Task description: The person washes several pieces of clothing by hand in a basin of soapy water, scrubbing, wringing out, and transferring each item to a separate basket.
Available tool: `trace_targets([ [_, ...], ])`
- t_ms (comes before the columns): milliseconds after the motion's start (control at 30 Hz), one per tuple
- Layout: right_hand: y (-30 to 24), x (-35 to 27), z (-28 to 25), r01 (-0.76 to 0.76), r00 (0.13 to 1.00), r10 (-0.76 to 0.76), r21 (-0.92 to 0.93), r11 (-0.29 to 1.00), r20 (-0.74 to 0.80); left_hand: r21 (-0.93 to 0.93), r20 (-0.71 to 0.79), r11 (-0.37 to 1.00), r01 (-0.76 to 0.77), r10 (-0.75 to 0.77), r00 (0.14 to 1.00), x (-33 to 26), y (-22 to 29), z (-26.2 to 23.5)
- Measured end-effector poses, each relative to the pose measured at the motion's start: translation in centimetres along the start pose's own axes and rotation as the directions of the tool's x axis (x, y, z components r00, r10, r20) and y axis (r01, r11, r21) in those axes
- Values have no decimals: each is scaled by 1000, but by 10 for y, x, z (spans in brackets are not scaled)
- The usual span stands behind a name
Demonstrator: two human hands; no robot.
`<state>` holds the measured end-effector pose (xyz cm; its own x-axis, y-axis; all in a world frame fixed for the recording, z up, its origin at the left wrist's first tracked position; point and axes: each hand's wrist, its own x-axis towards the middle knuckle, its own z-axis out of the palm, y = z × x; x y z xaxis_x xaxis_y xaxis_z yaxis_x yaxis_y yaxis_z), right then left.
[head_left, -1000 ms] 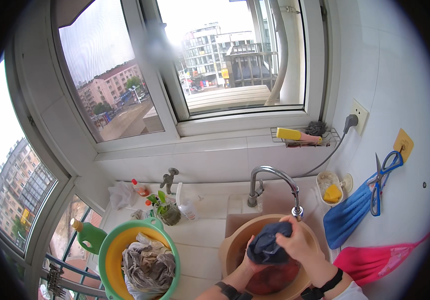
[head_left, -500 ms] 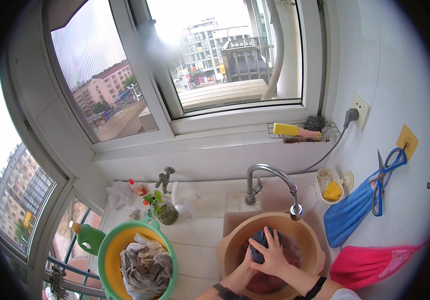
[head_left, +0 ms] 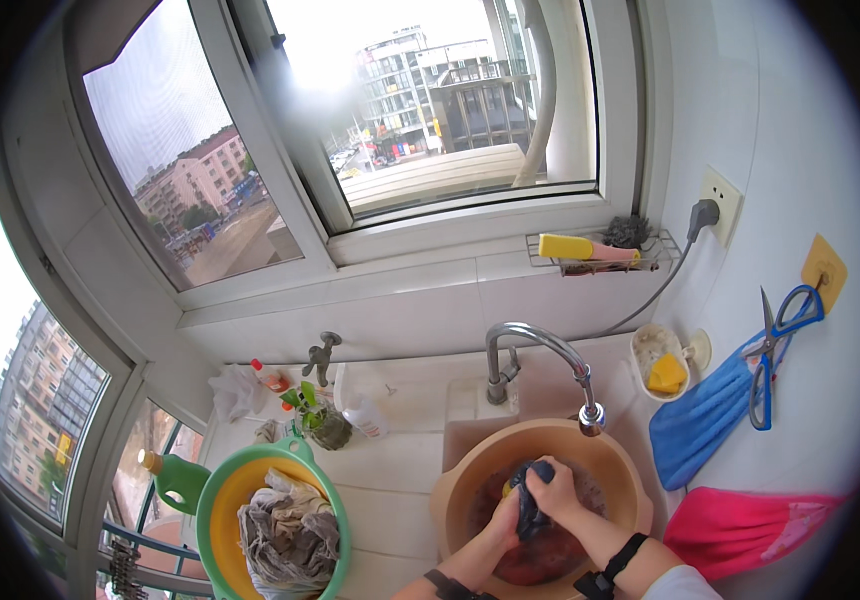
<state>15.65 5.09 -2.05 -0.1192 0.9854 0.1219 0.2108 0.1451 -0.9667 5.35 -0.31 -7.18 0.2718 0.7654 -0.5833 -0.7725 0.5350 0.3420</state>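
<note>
Both hands work inside one tan basin (head_left: 450, 490): the left hand (head_left: 503, 522) and right hand (head_left: 558, 495) are closed around a single dark blue cloth (head_left: 530, 497), pressing it between them over reddish water. One curved faucet (head_left: 540, 362) hangs just above the right hand. To the left of the hands, apart from them, one green-and-yellow basin (head_left: 212, 500) holds a heap of grey laundry (head_left: 288, 535). To the right hang one blue cloth (head_left: 702, 420), one pink cloth (head_left: 750, 525) and one pair of blue scissors (head_left: 775, 350). A soap dish (head_left: 662, 355) sits beyond the faucet.
</note>
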Motion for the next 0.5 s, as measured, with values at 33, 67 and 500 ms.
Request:
trace_targets([
  [33, 11, 10, -5, -129, 990, 126, 53, 990, 70, 29, -98, 1000, 2, 1, 995, 3, -3, -2],
  [67, 20, 20, -12, -347, 935, 336, 95, 933, 114, 30, -102, 1000, 2, 1, 995, 7, -3, -4],
  [500, 103, 5, -15, 94, 833, 373, -771, 630, 407, 870, -212, 479, -112, 571, 793, 74, -15, -68],
])
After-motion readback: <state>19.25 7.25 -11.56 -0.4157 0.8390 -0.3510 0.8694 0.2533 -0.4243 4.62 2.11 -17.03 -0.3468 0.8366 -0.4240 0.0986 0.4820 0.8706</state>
